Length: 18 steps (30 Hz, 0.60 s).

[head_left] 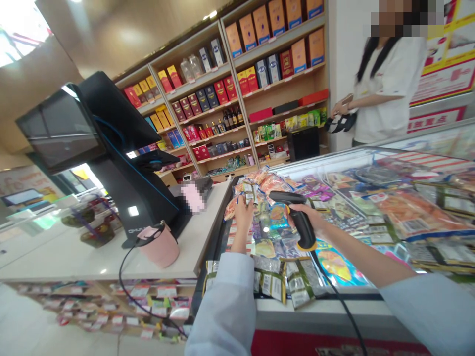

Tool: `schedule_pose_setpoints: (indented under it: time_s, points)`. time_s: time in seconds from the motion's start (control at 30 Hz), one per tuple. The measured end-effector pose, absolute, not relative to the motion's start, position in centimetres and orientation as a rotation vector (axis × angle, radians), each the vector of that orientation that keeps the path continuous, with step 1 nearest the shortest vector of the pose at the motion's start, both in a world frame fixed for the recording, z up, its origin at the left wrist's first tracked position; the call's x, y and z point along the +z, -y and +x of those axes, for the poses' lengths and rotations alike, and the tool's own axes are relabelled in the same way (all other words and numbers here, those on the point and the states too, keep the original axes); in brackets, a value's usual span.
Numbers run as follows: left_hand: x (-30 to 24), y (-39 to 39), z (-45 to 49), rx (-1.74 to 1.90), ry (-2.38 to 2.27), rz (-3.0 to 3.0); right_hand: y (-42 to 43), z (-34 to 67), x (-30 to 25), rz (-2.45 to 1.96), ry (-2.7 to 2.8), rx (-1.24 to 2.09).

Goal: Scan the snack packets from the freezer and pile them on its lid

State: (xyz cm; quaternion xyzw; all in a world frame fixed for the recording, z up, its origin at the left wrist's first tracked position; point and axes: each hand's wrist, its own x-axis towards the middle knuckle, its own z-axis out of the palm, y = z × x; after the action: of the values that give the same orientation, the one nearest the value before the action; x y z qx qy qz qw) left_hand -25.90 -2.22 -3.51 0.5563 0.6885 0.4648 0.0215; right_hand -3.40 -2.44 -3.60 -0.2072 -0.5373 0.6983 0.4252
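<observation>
My right hand (306, 220) is wrapped round the grip of a black barcode scanner (305, 230) with yellow trim. Its head points left, towards my other hand, and its cable runs down to the bottom edge. My left hand (244, 210) pinches a small snack packet (248, 188) at the far left corner of the glass-topped case (308, 170). Orange-and-clear food bags (276, 183) lie just beyond those fingers. Several green-and-silver packets (300, 282) rest along the near edge, below the scanner.
To the left, a white counter (193, 247) carries a black checkout terminal (126, 163) and a pink cup-shaped holder (159, 247). A larger food bag (411, 212) lies on the right. A person (386, 94) stands beyond the case, near shelves (208, 76) of boxes and bottles.
</observation>
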Motion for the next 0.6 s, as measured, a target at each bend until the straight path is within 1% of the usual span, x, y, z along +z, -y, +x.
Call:
schedule_pose_setpoints:
  time_s: [0.1,0.2,0.33,0.6]
  points:
    - [-3.34,2.24,-26.07,1.563,-2.125,1.682,2.56,-3.47,-3.64,-0.478,1.329,1.763]
    - [-3.29,2.34,-25.95,1.605,-2.100,1.667,2.67,-3.43,-3.55,-0.442,1.376,1.762]
    - [-3.33,2.44,-25.63,1.580,-2.065,1.630,2.75,-3.40,-3.37,-0.408,1.406,1.768]
    - [-3.73,2.19,-25.84,1.510,-2.295,1.726,2.60,-3.25,-3.51,-0.405,1.425,1.795]
